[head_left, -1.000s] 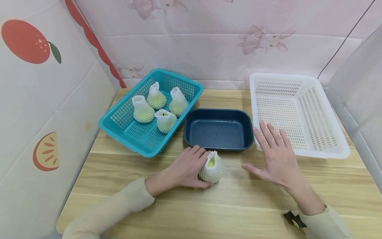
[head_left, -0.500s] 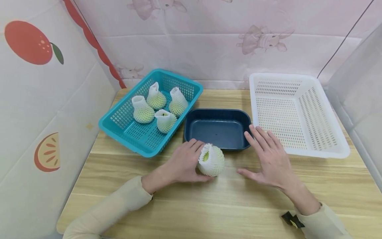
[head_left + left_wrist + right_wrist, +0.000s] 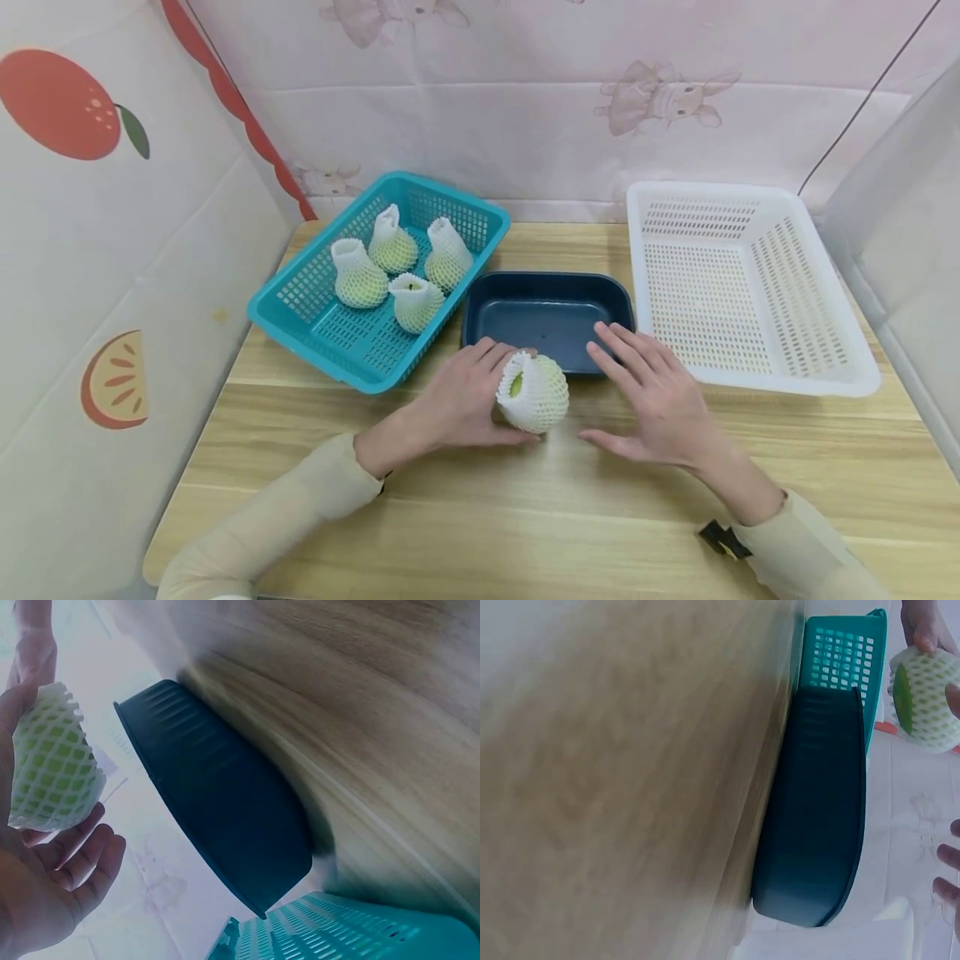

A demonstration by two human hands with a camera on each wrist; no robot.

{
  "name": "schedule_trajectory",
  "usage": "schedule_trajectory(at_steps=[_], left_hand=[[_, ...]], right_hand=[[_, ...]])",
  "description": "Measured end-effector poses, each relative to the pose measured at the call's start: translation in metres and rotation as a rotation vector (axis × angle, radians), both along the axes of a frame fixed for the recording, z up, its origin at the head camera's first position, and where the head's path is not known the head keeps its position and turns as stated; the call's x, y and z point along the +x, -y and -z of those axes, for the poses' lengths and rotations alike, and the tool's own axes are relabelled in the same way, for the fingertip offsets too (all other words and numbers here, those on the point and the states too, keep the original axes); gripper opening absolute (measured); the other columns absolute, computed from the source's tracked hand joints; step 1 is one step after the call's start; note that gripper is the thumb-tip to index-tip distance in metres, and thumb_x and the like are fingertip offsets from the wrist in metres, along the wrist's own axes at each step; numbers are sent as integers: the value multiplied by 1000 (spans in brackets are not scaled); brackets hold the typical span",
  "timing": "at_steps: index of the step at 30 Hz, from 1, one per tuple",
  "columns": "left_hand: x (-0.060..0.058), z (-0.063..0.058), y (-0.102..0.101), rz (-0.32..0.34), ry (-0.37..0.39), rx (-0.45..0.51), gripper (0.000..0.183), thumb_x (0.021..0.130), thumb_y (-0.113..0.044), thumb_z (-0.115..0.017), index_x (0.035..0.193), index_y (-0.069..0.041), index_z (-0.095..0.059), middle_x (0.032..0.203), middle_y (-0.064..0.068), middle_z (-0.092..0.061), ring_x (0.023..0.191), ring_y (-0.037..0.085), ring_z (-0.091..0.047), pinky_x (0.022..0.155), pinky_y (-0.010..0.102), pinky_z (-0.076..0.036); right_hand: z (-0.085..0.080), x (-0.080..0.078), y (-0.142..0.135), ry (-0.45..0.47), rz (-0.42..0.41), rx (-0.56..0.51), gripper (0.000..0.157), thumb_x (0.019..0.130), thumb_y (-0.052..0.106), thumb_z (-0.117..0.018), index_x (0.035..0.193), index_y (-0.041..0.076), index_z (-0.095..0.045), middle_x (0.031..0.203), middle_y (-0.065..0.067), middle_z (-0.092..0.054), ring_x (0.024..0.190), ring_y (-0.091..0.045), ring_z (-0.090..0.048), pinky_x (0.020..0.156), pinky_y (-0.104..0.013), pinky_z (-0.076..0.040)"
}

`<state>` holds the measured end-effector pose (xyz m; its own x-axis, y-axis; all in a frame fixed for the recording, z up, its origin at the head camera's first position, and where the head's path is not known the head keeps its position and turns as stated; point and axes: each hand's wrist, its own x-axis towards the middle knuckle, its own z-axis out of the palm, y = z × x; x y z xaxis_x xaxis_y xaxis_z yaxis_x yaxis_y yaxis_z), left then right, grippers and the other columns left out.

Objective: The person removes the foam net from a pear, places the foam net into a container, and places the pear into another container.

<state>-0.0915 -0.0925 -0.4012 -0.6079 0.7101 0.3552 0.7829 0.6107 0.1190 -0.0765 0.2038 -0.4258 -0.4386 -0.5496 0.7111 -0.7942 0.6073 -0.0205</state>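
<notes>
My left hand (image 3: 463, 402) holds a round green fruit (image 3: 546, 395) in a white foam net sleeve, gripping it from its left side. The sleeve's open end tips toward that hand, and green skin shows inside. In the left wrist view the netted fruit (image 3: 56, 765) is up off the wooden table, between thumb and fingers. My right hand (image 3: 663, 408) is held to the right of the fruit, thumb and fingers spread, apart from it. Just behind both hands stands a dark blue rectangular tub (image 3: 543, 321), its near edge partly covered by the fingers.
A teal perforated basket (image 3: 300, 354) at the back left holds several more fruits in foam nets (image 3: 362, 279). At the back right stands a white perforated basket (image 3: 825, 385). Cloth-covered walls rise behind and beside the wooden table (image 3: 525, 525).
My left hand has lifted the netted fruit from the table and tilted it, its opening turning left. My right hand has moved left from the white basket's edge toward the fruit.
</notes>
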Motion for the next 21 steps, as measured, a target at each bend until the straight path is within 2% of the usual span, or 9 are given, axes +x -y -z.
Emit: schedule_trajectory(at_steps=[2, 5, 8, 12, 17, 19, 21], left_hand=[[0, -1, -1, 4, -5, 0, 104, 64, -73, -89, 141, -9, -61, 125, 4, -73, 106, 20, -64, 92, 32, -58], [-1, -2, -2, 9, -16, -1, 105, 64, -74, -89, 141, -8, -61, 125, 5, -73, 106, 20, -65, 93, 32, -58], [-1, -3, -3, 12, -28, -3, 105, 64, -75, -89, 140, -8, -61, 124, 4, -73, 106, 20, -65, 93, 32, -58], [-3, -6, -6, 16, -51, -8, 105, 65, -77, -86, 141, -8, -61, 124, 3, -73, 106, 18, -64, 93, 30, -57], [-5, -8, -10, 25, -71, 0, 106, 67, -80, -83, 142, -8, -61, 125, 3, -73, 104, 18, -65, 92, 29, -57], [-5, -9, -12, 20, -69, 3, 106, 68, -80, -82, 143, -9, -61, 124, 3, -74, 103, 17, -65, 91, 28, -57], [-5, -10, -14, 13, -55, 9, 106, 68, -81, -82, 144, -10, -61, 125, 3, -74, 103, 17, -65, 91, 28, -57]], right_hand=[[0, -2, 3, -32, -27, 0, 92, 91, 75, -59, 146, 0, -59, 153, -21, -59, 141, -38, -55, 132, -37, -26], [0, -4, 7, -64, -54, 15, 89, 92, 72, -61, 144, 1, -61, 149, -22, -62, 151, -32, -49, 133, -37, -26], [0, -5, 11, -82, -68, 47, 86, 93, 71, -59, 142, 1, -63, 148, -22, -63, 151, -32, -49, 134, -37, -25], [-2, -6, 15, -95, -71, 90, 83, 95, 71, -57, 143, 4, -63, 150, -20, -62, 135, -38, -61, 133, -39, -27], [-3, -8, 20, -117, -66, 109, 83, 96, 71, -57, 145, 5, -61, 149, -17, -63, 132, -37, -64, 118, -48, -46], [-3, -8, 22, -122, -60, 107, 82, 97, 70, -55, 145, 4, -61, 148, -17, -64, 132, -36, -64, 111, -50, -50], [-3, -9, 23, -132, -53, 103, 81, 99, 69, -52, 144, 3, -61, 147, -17, -65, 131, -36, -65, 111, -49, -50]])
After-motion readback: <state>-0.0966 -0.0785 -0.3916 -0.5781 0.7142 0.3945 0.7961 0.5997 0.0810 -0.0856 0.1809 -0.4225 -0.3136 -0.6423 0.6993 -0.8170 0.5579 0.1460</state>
